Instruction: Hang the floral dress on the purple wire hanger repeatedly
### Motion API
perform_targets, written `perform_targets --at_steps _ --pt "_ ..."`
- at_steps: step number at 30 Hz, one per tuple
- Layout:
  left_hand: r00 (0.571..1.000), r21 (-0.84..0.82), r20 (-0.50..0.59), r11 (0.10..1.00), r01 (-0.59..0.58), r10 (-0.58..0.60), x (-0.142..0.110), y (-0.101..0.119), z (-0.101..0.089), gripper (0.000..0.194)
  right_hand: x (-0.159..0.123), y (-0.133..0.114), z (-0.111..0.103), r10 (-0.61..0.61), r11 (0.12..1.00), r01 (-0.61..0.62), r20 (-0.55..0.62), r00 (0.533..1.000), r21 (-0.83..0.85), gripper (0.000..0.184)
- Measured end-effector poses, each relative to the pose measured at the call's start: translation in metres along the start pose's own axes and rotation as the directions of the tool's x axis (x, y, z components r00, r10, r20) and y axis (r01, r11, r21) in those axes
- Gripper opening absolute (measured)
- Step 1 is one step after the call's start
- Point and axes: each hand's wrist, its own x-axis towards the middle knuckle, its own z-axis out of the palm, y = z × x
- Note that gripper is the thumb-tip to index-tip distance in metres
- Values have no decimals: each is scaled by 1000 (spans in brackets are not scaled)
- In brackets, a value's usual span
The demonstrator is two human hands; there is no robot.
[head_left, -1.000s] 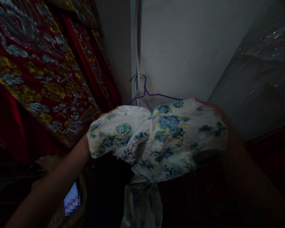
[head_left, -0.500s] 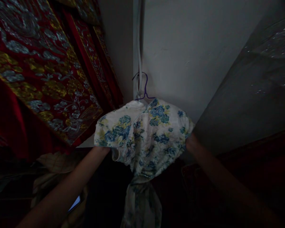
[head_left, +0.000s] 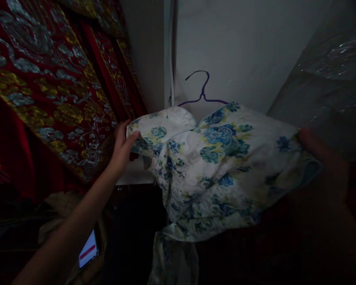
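Note:
A white floral dress (head_left: 222, 146) with blue roses and short sleeves is spread on a purple clothes hanger (head_left: 203, 96). The hanger's hook points up and left in front of the wall, and the shoulders of the dress cover its arms. My left hand (head_left: 124, 144) pinches the sleeve at the left, thumb in front. At the right, my right hand (head_left: 323, 154) grips the other sleeve; it is dim and blurred, its fingers partly hidden by the cloth. Below the waist, the lower part of the dress (head_left: 175, 257) hangs narrow and dark.
Red cloth with gold and silver embroidery (head_left: 56, 91) hangs on the left. A pale wall (head_left: 240, 47) with a vertical cable (head_left: 171, 55) stands behind. Clear plastic sheeting (head_left: 341, 71) covers the right side. A lit phone (head_left: 88, 249) lies at lower left on beige cloth.
The dress and hanger have come closer and to the right, the hook now away from the cable. My hands have moved apart, stretching the sleeves, and more of the phone's screen shows.

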Motion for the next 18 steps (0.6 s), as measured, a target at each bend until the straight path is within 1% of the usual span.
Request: perform_targets --at_steps 1,2,3,4,5,6,7,8,9,10,11,12,13,14,15,16,17,18 --pt "990 145 -18 980 -133 137 -5 3 -1 50 -13 -3 1 87 993 -82 -54 995 82 51" --pt "969 255 -6 937 -238 248 -12 7 -1 47 -29 -4 3 144 981 -131 -82 986 140 48" --pt "948 314 23 898 -308 317 -19 14 -1 45 -46 -3 5 129 985 -123 -50 990 120 45" --pt "937 319 59 883 -344 343 -27 21 1 43 -63 -3 8 31 999 -32 18 999 43 42" --pt "939 274 97 898 -345 331 -35 29 3 43 -80 -2 13 -102 994 108 190 976 -21 40" --pt "949 194 138 932 -306 283 -42 38 5 45 -95 -2 18 -240 959 281 408 881 -42 47" --pt "963 99 185 972 -214 193 -48 47 7 45 -107 -4 24 -327 902 432 619 714 -21 60" --pt "967 6 244 997 -74 70 -53 55 7 41 -117 -7 30 -365 842 538 777 513 41 72" --pt "947 -65 313 993 94 -69 -57 62 7 36 -123 -11 36 -372 796 595 867 332 113 78" --pt "904 -109 378 960 257 -200 -61 67 5 29 -125 -14 41 -364 771 612 910 197 175 79" --pt "853 -125 424 913 388 -305 -65 72 1 23 -124 -17 45 -365 762 608 923 120 223 76" --pt "809 -125 454 873 472 -373 -68 75 -4 18 -121 -19 48 -386 761 595 918 95 258 72" --pt "779 -117 484 853 509 -398 -71 77 -10 15 -114 -18 50 -418 763 586 899 128 271 69" --pt "756 -97 526 856 508 -389 -74 78 -18 11 -106 -16 52 -452 767 588 867 212 257 65" --pt "723 -64 579 863 500 -376 -76 80 -26 9 -95 -11 53 -479 768 600 823 305 225 62" --pt "685 -21 641 883 468 -347 -78 81 -35 7 -83 -4 55 -502 771 614 753 425 168 58" --pt "637 26 708 913 407 -304 -79 82 -44 5 -71 4 56 -519 779 620 645 562 86 54" --pt "574 73 780 946 315 -251 -81 83 -54 4 -57 13 58 -525 793 609 489 697 -16 51"
